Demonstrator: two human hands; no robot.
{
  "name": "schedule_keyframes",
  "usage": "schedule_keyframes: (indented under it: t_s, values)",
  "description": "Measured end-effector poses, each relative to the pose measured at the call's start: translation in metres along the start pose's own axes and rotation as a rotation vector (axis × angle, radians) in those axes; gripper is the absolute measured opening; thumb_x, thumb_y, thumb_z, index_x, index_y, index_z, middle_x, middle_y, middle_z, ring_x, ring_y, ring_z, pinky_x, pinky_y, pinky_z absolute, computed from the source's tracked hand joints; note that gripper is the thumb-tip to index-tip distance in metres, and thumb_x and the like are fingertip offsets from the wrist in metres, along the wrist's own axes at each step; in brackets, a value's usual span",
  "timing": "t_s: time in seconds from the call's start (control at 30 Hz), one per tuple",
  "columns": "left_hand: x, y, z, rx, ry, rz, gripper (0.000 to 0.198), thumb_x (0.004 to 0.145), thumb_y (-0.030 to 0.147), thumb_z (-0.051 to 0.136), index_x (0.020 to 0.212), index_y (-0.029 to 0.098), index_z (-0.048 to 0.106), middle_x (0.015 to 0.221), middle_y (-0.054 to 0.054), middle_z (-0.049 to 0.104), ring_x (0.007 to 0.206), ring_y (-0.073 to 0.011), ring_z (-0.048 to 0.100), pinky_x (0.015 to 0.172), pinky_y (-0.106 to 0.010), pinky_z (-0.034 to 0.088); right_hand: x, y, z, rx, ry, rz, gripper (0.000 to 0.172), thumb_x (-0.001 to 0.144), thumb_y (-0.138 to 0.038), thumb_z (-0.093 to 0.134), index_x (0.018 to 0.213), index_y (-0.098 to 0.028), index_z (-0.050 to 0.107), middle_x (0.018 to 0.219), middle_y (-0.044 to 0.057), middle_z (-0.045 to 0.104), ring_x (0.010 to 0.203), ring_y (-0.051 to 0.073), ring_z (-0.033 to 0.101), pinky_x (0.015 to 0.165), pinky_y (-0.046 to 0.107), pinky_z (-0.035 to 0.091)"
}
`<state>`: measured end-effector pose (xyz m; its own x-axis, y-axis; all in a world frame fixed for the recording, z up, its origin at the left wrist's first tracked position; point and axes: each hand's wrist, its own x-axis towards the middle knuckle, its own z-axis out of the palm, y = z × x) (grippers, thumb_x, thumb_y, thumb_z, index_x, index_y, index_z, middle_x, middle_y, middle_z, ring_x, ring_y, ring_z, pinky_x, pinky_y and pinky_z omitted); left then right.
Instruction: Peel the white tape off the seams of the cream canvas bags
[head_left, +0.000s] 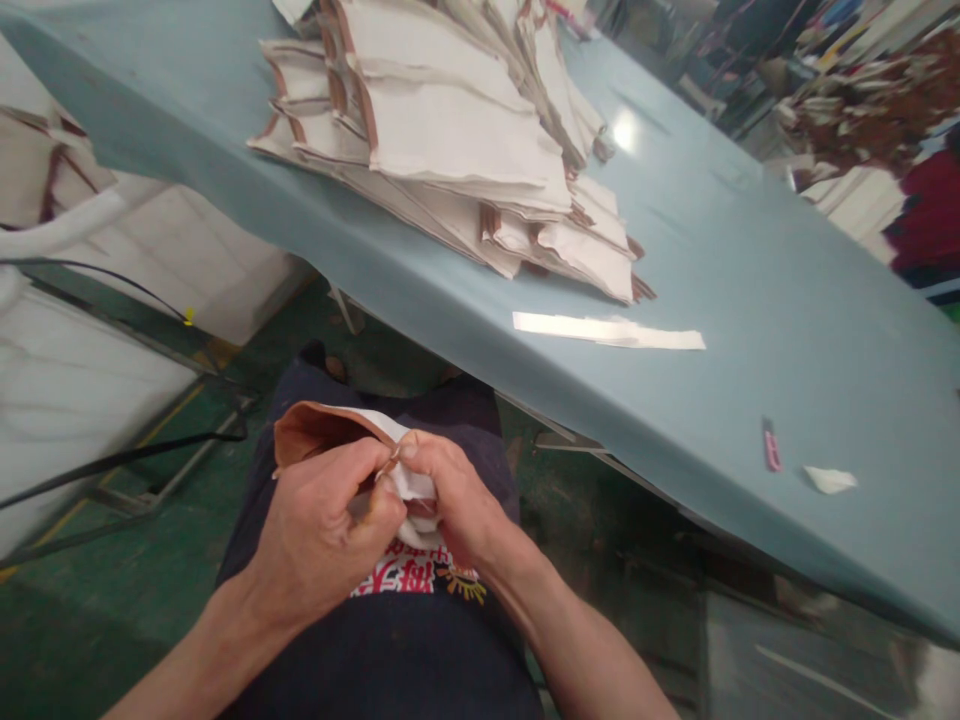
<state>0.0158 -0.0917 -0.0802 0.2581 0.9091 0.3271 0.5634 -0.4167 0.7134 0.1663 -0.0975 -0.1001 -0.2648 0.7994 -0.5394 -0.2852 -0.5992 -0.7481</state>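
Observation:
A white cloth piece with a brown lining (311, 432) lies over my lap, and both hands pinch its edge. My left hand (322, 520) has thumb and forefinger closed on the brown-edged rim. Right beside it, my right hand (454, 490) pinches the same edge, the fingertips of the two hands nearly touching. Part of the cloth is hidden behind my fingers. Below the hands, red lettering and a yellow sun print show on my dark apron (390, 650).
On the blue-covered table (720, 250) lie stacked cream cloth pieces with brown edges (450, 130), a white strip (607, 331), a small pink tool (772, 446) and a white scrap (829, 480). White sacks (82, 370) stand at the left. More cloth is piled at the upper right.

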Motion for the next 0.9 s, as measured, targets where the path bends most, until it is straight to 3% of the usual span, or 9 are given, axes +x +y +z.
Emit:
schedule_keyframes:
  t_s: [0.07, 0.17, 0.27, 0.37, 0.43, 0.6, 0.77, 0.9]
  values:
    - [0.000, 0.000, 0.000, -0.076, -0.019, -0.029, 0.026, 0.090, 0.017, 0.049, 0.065, 0.024, 0.056, 0.056, 0.008, 0.054, 0.047, -0.0103, 0.050, 0.050, -0.024, 0.038, 0.000, 0.000, 0.003, 0.009, 0.005, 0.000, 0.044, 0.082, -0.061, 0.073, 0.073, -0.026, 0.048, 0.065, -0.006, 0.043, 0.057, 0.012, 0.036, 0.053, 0.025, 0.029]
    - [0.000, -0.001, -0.002, -0.313, -0.082, -0.184, 0.025, 0.090, 0.021, 0.049, 0.066, 0.025, 0.054, 0.058, 0.008, 0.052, 0.048, -0.0110, 0.046, 0.046, -0.023, 0.036, -0.002, -0.007, 0.006, -0.036, -0.032, -0.023, 0.047, 0.087, -0.066, 0.072, 0.075, -0.026, 0.050, 0.064, -0.007, 0.042, 0.056, 0.012, 0.033, 0.053, 0.026, 0.026]
    - [0.004, -0.006, -0.005, -0.483, -0.087, -0.322, 0.025, 0.091, 0.027, 0.051, 0.066, 0.026, 0.052, 0.061, 0.008, 0.050, 0.051, -0.0120, 0.044, 0.045, -0.023, 0.036, -0.002, -0.015, 0.008, -0.166, -0.020, -0.175, 0.050, 0.095, -0.068, 0.066, 0.076, -0.026, 0.050, 0.067, -0.007, 0.043, 0.061, 0.012, 0.035, 0.058, 0.028, 0.031]
    - [0.012, -0.011, -0.009, -0.508, -0.114, -0.365, 0.025, 0.090, 0.030, 0.053, 0.066, 0.026, 0.054, 0.063, 0.006, 0.054, 0.054, -0.0131, 0.049, 0.047, -0.023, 0.040, 0.000, -0.018, 0.008, -0.324, 0.063, -0.360, 0.049, 0.106, -0.064, 0.056, 0.076, -0.027, 0.046, 0.071, -0.006, 0.043, 0.067, 0.015, 0.039, 0.063, 0.031, 0.033]
    - [0.018, -0.012, -0.013, -0.490, -0.163, -0.375, 0.025, 0.090, 0.031, 0.053, 0.066, 0.025, 0.056, 0.064, 0.005, 0.058, 0.056, -0.0139, 0.051, 0.049, -0.024, 0.042, 0.001, -0.017, 0.007, -0.361, 0.108, -0.400, 0.048, 0.109, -0.061, 0.053, 0.076, -0.027, 0.045, 0.072, -0.005, 0.044, 0.068, 0.016, 0.041, 0.064, 0.033, 0.033]
    - [0.019, -0.013, -0.016, -0.449, -0.270, -0.340, 0.029, 0.096, 0.036, 0.054, 0.070, 0.024, 0.059, 0.066, 0.004, 0.059, 0.058, -0.0148, 0.052, 0.051, -0.025, 0.041, 0.001, -0.010, 0.004, -0.402, 0.157, -0.374, 0.050, 0.107, -0.066, 0.054, 0.076, -0.027, 0.049, 0.072, -0.003, 0.050, 0.069, 0.017, 0.046, 0.065, 0.034, 0.035]
    - [0.013, -0.016, -0.007, -0.340, -0.283, -0.436, 0.039, 0.096, 0.048, 0.065, 0.067, 0.024, 0.054, 0.061, 0.005, 0.054, 0.054, -0.0137, 0.047, 0.049, -0.023, 0.039, 0.009, 0.002, -0.004, -0.464, 0.155, -0.314, 0.049, 0.110, -0.064, 0.053, 0.079, -0.025, 0.055, 0.074, -0.003, 0.058, 0.073, 0.017, 0.053, 0.068, 0.031, 0.038]
    - [0.012, -0.026, -0.006, -0.325, -0.316, -0.469, 0.041, 0.095, 0.052, 0.066, 0.067, 0.023, 0.061, 0.061, 0.003, 0.058, 0.055, -0.0143, 0.049, 0.048, -0.023, 0.040, 0.011, 0.010, -0.014, -0.491, 0.126, -0.244, 0.047, 0.107, -0.065, 0.057, 0.084, -0.024, 0.059, 0.076, -0.003, 0.061, 0.072, 0.016, 0.053, 0.067, 0.029, 0.038]
